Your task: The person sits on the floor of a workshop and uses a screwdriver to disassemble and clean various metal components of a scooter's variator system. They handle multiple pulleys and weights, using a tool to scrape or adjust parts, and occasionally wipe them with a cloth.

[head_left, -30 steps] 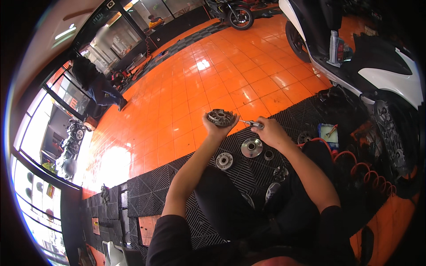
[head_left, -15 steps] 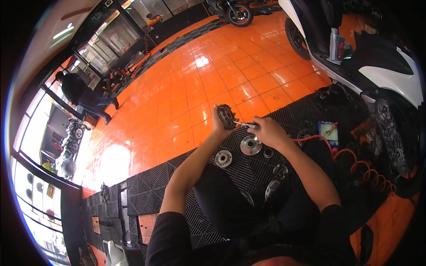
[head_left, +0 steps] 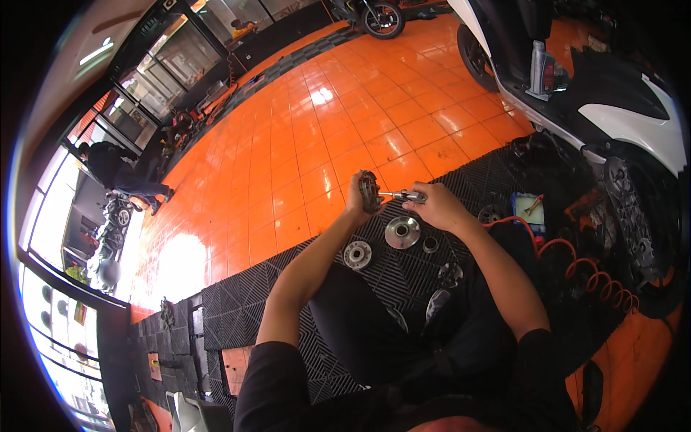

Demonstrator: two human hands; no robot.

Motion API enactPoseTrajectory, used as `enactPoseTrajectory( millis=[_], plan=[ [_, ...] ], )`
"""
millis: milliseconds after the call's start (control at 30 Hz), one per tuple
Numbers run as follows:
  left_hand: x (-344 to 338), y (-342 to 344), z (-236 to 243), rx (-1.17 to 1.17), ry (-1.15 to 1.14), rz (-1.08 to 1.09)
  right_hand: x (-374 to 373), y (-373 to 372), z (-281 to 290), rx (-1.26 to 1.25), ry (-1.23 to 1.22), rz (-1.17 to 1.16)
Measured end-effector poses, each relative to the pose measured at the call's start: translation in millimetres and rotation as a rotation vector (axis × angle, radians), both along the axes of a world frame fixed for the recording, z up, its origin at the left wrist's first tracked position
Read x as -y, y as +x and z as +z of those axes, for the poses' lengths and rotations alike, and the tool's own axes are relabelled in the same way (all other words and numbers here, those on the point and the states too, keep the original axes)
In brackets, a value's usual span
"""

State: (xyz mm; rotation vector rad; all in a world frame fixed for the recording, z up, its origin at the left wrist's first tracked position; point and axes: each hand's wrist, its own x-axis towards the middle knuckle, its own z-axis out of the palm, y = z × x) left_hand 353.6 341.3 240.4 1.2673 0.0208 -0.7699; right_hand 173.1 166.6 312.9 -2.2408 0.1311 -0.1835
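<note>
You have lifted the round metal clutch part (head_left: pixel 369 191) a little higher than a second ago, off the black ribbed floor mat (head_left: pixel 288 302) and up over the orange tiled floor (head_left: pixel 302 144). Your left hand (head_left: pixel 358 201) grips it edge-on, fingers clenched around its rim. Your right hand (head_left: pixel 435 207) is closed on a chrome-shafted tool (head_left: pixel 403 194) whose tip now meets the part from 3 o'clock, which suggests work on a fastener has begun. Below, at 6 o'clock, a silver hub (head_left: pixel 402 232) and a smaller round flange (head_left: pixel 357 255) lie apart on the mat. A white scooter (head_left: pixel 619 115) stands at 2 o'clock, an orange coiled hose (head_left: pixel 597 281) beside it. Glass shopfront doors (head_left: pixel 144 79) at 10 o'clock.
</note>
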Motion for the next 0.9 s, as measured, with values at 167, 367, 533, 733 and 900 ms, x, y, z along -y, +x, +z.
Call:
enactPoseTrajectory(
  millis=[167,367,533,733,900],
  plan=[
    [5,-8,5,0.043,-0.010,-0.162,9,3,-7,0.099,0.001,-0.118],
    [3,-9,8,0.050,0.012,-0.268,17,4,-3,0.061,0.096,-0.078],
    [11,-28,19,0.072,-0.023,-0.221,25,5,-9,0.077,0.092,-0.021],
    [5,-27,25,0.063,-0.060,-0.267,25,4,-8,0.128,0.128,0.041],
    [-2,-18,23,0.075,-0.050,-0.295,28,7,-7,0.045,0.089,-0.065]
  ],
)
